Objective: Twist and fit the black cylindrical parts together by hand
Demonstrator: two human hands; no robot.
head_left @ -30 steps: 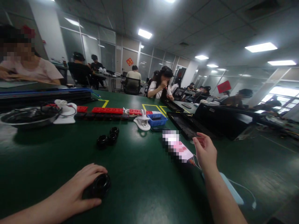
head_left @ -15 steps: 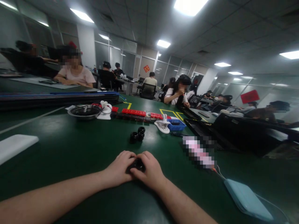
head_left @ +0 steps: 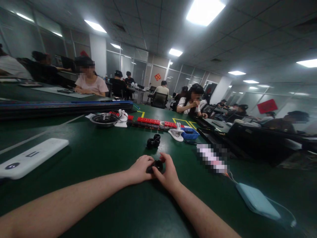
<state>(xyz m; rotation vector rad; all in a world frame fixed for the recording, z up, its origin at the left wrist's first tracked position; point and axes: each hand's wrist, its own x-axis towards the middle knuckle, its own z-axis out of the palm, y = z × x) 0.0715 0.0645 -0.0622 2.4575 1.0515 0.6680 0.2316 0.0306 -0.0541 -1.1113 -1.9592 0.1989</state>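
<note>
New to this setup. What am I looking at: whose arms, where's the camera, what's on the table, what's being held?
There is no machine here. A person wears the camera on their head, so the single view looks forward and down over their own bare arms. The left hand and right hand meet on a small black ring-shaped part, gripped between the fingers of both. On the green table lie more black rings, a metal bowl, red strips, a blue tray, a white slab and a light blue power bank. Other people sit at nearby tables.
</note>
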